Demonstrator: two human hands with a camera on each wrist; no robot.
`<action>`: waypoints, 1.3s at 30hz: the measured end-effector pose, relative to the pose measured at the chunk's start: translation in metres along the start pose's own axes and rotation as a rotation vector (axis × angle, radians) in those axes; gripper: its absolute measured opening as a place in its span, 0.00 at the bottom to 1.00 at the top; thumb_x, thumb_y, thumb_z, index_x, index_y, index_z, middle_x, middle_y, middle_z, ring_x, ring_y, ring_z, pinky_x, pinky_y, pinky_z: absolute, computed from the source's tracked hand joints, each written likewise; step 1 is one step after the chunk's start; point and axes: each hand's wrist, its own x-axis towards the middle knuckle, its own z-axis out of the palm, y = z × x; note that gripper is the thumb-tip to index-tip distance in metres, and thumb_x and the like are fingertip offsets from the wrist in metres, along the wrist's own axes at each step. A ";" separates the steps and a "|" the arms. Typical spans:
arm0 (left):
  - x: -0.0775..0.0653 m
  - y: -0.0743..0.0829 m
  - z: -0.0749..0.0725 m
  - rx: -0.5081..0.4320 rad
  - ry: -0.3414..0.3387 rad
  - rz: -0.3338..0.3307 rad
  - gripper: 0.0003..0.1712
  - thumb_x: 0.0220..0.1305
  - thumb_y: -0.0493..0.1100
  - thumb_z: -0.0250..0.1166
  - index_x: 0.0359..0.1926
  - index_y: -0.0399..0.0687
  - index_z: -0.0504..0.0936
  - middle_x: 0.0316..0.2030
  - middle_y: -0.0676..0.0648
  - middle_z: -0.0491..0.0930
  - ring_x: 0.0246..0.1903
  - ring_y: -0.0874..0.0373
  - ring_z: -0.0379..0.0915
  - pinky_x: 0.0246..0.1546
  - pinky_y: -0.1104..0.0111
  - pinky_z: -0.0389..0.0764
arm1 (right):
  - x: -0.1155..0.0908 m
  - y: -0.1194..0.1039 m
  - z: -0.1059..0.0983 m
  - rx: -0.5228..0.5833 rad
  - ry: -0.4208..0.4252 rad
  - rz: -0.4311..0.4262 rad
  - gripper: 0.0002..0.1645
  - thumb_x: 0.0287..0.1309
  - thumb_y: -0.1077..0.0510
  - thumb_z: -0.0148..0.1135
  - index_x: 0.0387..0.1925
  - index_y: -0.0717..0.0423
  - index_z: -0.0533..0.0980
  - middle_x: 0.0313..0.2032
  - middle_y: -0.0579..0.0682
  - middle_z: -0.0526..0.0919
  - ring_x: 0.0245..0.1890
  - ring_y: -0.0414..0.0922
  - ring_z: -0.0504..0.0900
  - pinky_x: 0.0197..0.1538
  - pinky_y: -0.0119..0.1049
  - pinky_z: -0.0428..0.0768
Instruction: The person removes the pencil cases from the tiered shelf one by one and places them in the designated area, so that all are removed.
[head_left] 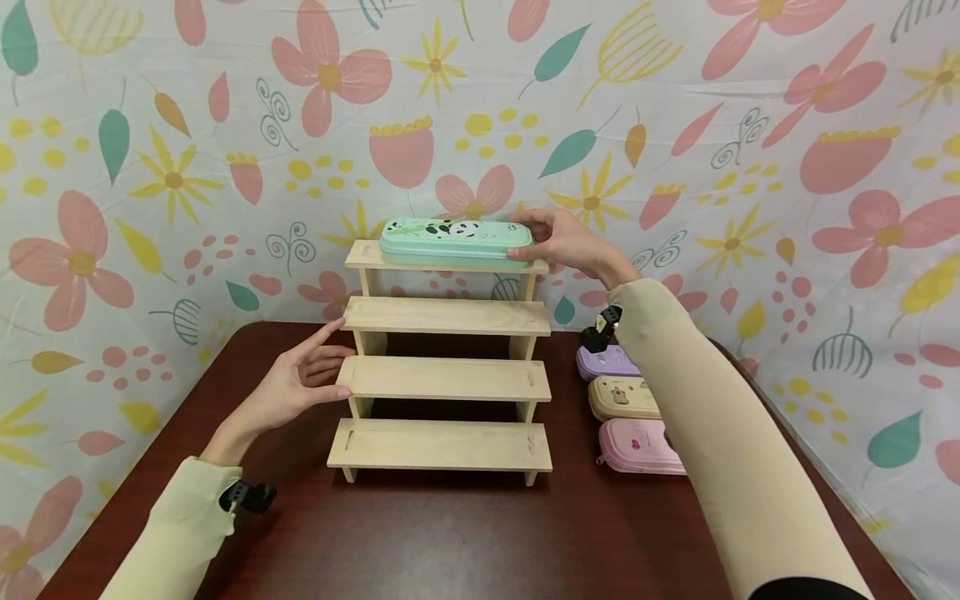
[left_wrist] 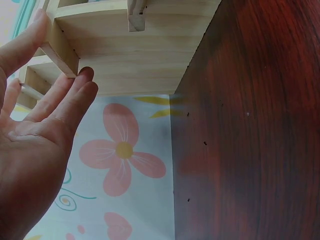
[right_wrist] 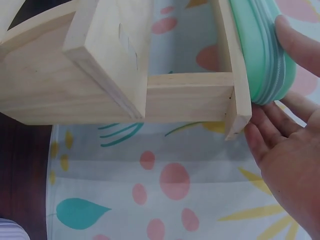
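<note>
A four-tier wooden display rack (head_left: pixel 444 377) stands on the dark table. On its top tier lies a mint-green zippered pencil case (head_left: pixel 457 237) with a panda picture. My right hand (head_left: pixel 558 237) grips this case by its right end. In the right wrist view, the thumb lies on one face of the mint case (right_wrist: pixel 264 55) and the fingers reach round its other side, near the board's end. My left hand (head_left: pixel 296 375) holds the rack's left side. Its thumb and fingers span a tier's end board (left_wrist: pixel 61 52), with the index fingertip touching the tier above.
Right of the rack lie a purple pencil case (head_left: pixel 606 362), a cream one (head_left: pixel 621 397) and a pink one (head_left: pixel 641 447), partly hidden by my right sleeve. A floral cloth (head_left: pixel 465 100) hangs behind the dark wooden table (head_left: pixel 450 542).
</note>
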 end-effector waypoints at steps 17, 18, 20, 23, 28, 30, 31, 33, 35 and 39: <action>0.000 0.002 0.001 -0.010 -0.006 0.007 0.59 0.62 0.26 0.74 0.85 0.55 0.53 0.66 0.26 0.72 0.63 0.60 0.76 0.64 0.66 0.77 | -0.001 -0.001 -0.002 0.032 -0.022 0.001 0.38 0.63 0.50 0.77 0.72 0.47 0.74 0.49 0.55 0.87 0.43 0.48 0.82 0.33 0.36 0.77; 0.000 0.002 0.001 -0.012 -0.006 0.008 0.59 0.62 0.26 0.74 0.85 0.55 0.53 0.66 0.26 0.72 0.63 0.60 0.76 0.64 0.65 0.77 | -0.001 -0.001 -0.002 0.034 -0.023 0.000 0.39 0.63 0.50 0.77 0.72 0.47 0.74 0.49 0.55 0.87 0.44 0.48 0.82 0.34 0.37 0.77; 0.000 0.001 0.001 -0.015 -0.005 0.010 0.59 0.62 0.25 0.74 0.85 0.55 0.53 0.67 0.26 0.72 0.63 0.60 0.76 0.64 0.68 0.77 | -0.001 -0.001 -0.002 0.038 -0.021 -0.002 0.39 0.63 0.50 0.77 0.73 0.48 0.74 0.50 0.55 0.87 0.46 0.48 0.83 0.39 0.37 0.79; 0.000 0.001 0.000 -0.019 -0.004 0.013 0.59 0.62 0.25 0.74 0.85 0.55 0.53 0.67 0.24 0.71 0.63 0.60 0.76 0.62 0.71 0.77 | 0.000 0.000 -0.002 0.049 -0.022 0.006 0.40 0.63 0.51 0.77 0.74 0.49 0.73 0.51 0.56 0.87 0.48 0.49 0.84 0.43 0.37 0.80; 0.000 0.001 0.001 -0.026 -0.003 0.012 0.59 0.62 0.25 0.74 0.85 0.54 0.53 0.67 0.24 0.71 0.63 0.60 0.76 0.62 0.72 0.76 | 0.001 0.002 -0.001 0.093 -0.027 0.029 0.40 0.63 0.51 0.78 0.73 0.50 0.73 0.53 0.55 0.87 0.50 0.49 0.85 0.45 0.38 0.83; 0.000 0.001 0.001 -0.026 -0.002 0.011 0.59 0.62 0.25 0.74 0.85 0.54 0.53 0.66 0.25 0.71 0.63 0.60 0.76 0.62 0.71 0.77 | 0.001 0.002 0.000 0.099 -0.026 0.031 0.39 0.63 0.51 0.78 0.73 0.49 0.74 0.52 0.55 0.88 0.49 0.49 0.85 0.39 0.37 0.82; 0.000 0.000 0.001 -0.023 -0.002 0.014 0.59 0.62 0.25 0.74 0.85 0.54 0.53 0.66 0.25 0.72 0.63 0.59 0.76 0.63 0.70 0.77 | 0.001 0.002 0.000 0.102 -0.025 0.028 0.39 0.63 0.52 0.78 0.72 0.49 0.74 0.51 0.55 0.88 0.48 0.49 0.86 0.37 0.35 0.82; 0.000 0.000 0.001 -0.019 -0.001 0.014 0.59 0.61 0.25 0.74 0.85 0.54 0.53 0.66 0.26 0.72 0.63 0.59 0.76 0.64 0.67 0.77 | 0.000 0.003 0.000 0.110 -0.021 0.017 0.38 0.63 0.53 0.78 0.72 0.50 0.75 0.50 0.56 0.88 0.47 0.49 0.86 0.34 0.34 0.82; 0.000 -0.001 0.001 -0.015 0.001 0.016 0.59 0.61 0.25 0.74 0.85 0.53 0.53 0.66 0.25 0.72 0.63 0.59 0.76 0.64 0.65 0.77 | -0.001 0.004 0.001 0.124 -0.019 0.003 0.37 0.63 0.55 0.77 0.71 0.52 0.75 0.50 0.56 0.88 0.47 0.49 0.86 0.35 0.33 0.82; 0.000 -0.001 0.001 -0.011 0.003 0.013 0.59 0.62 0.25 0.74 0.85 0.53 0.53 0.66 0.23 0.71 0.63 0.59 0.76 0.65 0.63 0.77 | -0.004 0.006 0.000 0.141 -0.013 -0.009 0.38 0.63 0.56 0.77 0.72 0.53 0.74 0.50 0.57 0.87 0.45 0.49 0.85 0.38 0.34 0.82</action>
